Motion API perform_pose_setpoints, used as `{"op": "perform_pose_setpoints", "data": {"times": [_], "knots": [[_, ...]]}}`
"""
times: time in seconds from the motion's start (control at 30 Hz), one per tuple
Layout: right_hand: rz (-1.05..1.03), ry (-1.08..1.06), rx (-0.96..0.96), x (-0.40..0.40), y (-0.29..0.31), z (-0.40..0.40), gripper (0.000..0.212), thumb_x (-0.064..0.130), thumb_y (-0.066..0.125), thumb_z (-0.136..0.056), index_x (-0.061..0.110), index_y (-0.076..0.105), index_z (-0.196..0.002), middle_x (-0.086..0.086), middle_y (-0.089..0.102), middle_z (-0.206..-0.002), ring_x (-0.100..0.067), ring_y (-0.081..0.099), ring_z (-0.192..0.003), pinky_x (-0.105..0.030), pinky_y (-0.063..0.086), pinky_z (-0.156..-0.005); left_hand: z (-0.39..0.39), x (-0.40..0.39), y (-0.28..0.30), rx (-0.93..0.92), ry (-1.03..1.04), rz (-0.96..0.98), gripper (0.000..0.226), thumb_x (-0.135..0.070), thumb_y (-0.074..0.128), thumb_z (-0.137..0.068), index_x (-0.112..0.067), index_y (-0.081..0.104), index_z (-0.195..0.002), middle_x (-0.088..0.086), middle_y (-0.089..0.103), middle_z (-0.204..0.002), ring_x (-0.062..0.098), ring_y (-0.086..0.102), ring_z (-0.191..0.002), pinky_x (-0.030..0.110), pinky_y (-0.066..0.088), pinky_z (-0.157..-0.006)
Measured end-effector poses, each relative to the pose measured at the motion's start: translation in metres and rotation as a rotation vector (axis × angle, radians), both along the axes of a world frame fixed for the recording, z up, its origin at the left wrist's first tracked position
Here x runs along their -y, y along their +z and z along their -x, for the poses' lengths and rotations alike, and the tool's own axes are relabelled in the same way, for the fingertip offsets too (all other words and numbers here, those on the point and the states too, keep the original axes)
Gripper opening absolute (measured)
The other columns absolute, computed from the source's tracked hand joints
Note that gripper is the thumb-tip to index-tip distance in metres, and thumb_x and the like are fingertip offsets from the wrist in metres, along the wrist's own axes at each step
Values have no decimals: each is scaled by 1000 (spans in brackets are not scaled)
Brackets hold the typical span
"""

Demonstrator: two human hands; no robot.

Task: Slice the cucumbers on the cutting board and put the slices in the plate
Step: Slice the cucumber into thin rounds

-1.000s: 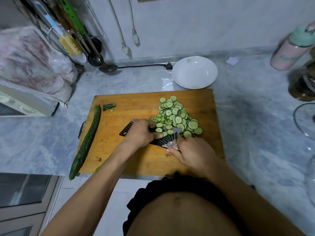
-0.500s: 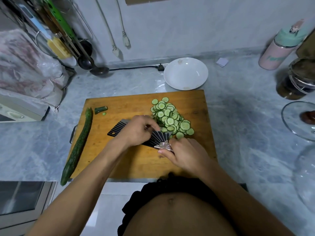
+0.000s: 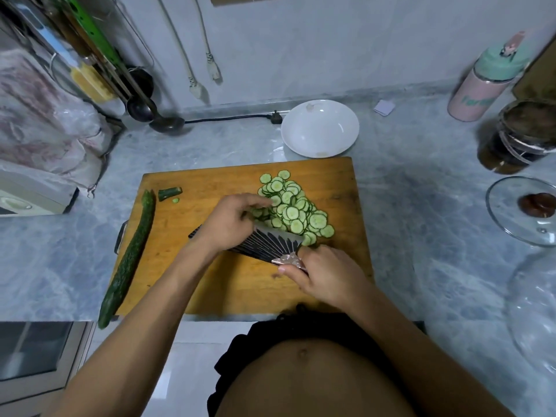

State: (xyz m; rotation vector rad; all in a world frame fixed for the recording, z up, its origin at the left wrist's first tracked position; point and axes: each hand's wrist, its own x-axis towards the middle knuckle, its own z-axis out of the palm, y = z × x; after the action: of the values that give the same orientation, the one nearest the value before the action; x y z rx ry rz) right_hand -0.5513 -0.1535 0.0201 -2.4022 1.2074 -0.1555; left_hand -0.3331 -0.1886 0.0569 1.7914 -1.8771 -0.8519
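Observation:
A pile of cucumber slices [image 3: 293,204] lies on the wooden cutting board [image 3: 210,284], right of centre. A black patterned knife blade [image 3: 272,243] lies flat against the near side of the pile. My right hand [image 3: 325,273] grips the knife's handle. My left hand [image 3: 230,222] rests over the blade, its fingers reaching into the slices. A whole cucumber [image 3: 129,260] lies along the board's left edge, with a cut end piece [image 3: 169,193] beside it. The white plate [image 3: 319,128] sits empty just behind the board.
Marble counter all round. A ladle [image 3: 156,117] and hanging utensils stand back left, a plug and cable [image 3: 240,117] behind the board. A pink and green bottle [image 3: 484,79], a dark jar [image 3: 517,136] and a glass lid [image 3: 529,210] are at the right.
My left hand has stretched further forward into the slices, its fingers more extended. The knife blade has stayed against the pile, and the camera view has shifted slightly.

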Motion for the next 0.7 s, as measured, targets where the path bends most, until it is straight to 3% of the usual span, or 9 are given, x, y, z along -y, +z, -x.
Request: {"op": "perform_pose_setpoints", "data": {"times": [0.07, 0.13, 0.27, 0.37, 0.43, 0.53, 0.6, 0.7], "knots": [[-91, -76, 52, -1, -5, 1, 51, 65, 36, -96, 18, 49, -80, 1, 59, -76, -22, 60, -73, -32, 35, -59, -9, -20, 9, -125, 203, 240, 45, 4, 45, -82, -21, 73, -107, -11, 71, -107, -2, 62, -104, 15, 48, -92], [-153, -128, 114, -1, -7, 1, 51, 63, 37, -97, 19, 45, -72, 2, 54, -68, -19, 54, -63, -32, 34, -55, -22, -39, 11, -235, 393, 416, 37, -1, 45, -84, -20, 72, -102, -12, 71, -98, 3, 65, -96, 17, 50, -86], [-322, -168, 247, 5, 5, -11, 55, 58, 39, -99, 16, 46, -64, 0, 52, -58, -14, 49, -51, -37, 39, -51, -40, -66, -19, -282, 538, 398, 34, 3, 48, -90, -19, 73, -97, -4, 72, -96, 9, 67, -92, 25, 54, -85], [-436, -169, 317, 9, 21, -26, 57, 54, 38, -102, 14, 41, -61, 0, 40, -53, -9, 39, -42, -29, 29, -47, -51, -79, -51, -174, 577, 309, 32, 2, 55, -91, -24, 73, -98, -6, 71, -102, 7, 64, -98, 33, 53, -91], [-518, -185, 333, 9, 27, -38, 62, 53, 36, -103, 5, 50, -66, -5, 44, -56, -6, 45, -39, -27, 31, -47, -61, -84, -72, -28, 511, 264, 22, -10, 60, -91, -17, 74, -106, 0, 70, -111, 13, 61, -105, 38, 51, -95], [-582, -222, 326, 7, 26, -56, 74, 58, 32, -101, -9, 60, -86, -15, 53, -62, -22, 52, -51, -33, 38, -52, -68, -85, -92, 182, 412, 155, 34, -31, 62, -92, -14, 69, -121, 4, 65, -123, 23, 59, -110, 33, 50, -91], [-601, -237, 339, 3, 24, -66, 74, 59, 33, -101, -8, 59, -83, -16, 53, -62, -25, 50, -51, -38, 42, -52, -68, -87, -100, 287, 421, 149, 33, -33, 65, -94, -17, 67, -123, 2, 65, -123, 24, 60, -108, 32, 50, -81], [-568, -212, 294, -8, 20, -74, 63, 57, 32, -102, 7, 52, -69, -6, 52, -61, -25, 52, -57, -37, 40, -57, -66, -91, -106, 334, 434, 243, 29, -34, 65, -94, -19, 71, -118, 0, 70, -119, 23, 65, -105, 33, 56, -75]]}}
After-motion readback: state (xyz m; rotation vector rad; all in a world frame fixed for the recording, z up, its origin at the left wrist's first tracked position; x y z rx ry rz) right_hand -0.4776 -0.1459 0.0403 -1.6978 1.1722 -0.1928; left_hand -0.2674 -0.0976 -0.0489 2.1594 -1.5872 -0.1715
